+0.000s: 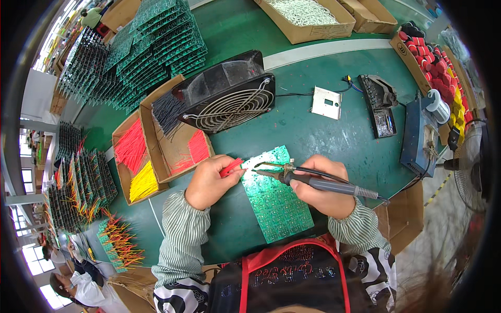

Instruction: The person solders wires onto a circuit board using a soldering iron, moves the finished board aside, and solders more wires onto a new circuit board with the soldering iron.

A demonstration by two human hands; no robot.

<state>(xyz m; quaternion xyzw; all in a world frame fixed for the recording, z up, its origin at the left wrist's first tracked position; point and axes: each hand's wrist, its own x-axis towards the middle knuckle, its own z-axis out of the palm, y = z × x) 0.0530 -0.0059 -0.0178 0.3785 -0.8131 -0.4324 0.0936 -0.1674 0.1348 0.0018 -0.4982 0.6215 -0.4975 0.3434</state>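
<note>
A green counter (pixel 334 141) is seen with a green circuit board (pixel 276 201) laid flat near its front edge, beside cardboard boxes (pixel 156 151) of coloured wires. A soldering iron (pixel 313 181) is clasped in the right hand (pixel 326 188), its tip over the board's upper end. A few red wires (pixel 230 167) are pinched in the left hand (pixel 209 182) at the board's left edge.

1. We see two open brown cardboard boxes (pixel 156 151) left of the fan, w/ red, yellow & black wires inside.
2. Long cardboard box (pixel 305 21) at top centre, full of white bits; a second cardboard box (pixel 373 18) just beside it on the right.
3. Cardboard box at right edge (pixel 417 68), holding red & yellow parts.
4. Flat cardboard piece (pixel 404 214) at lower right, by the table edge.
</note>
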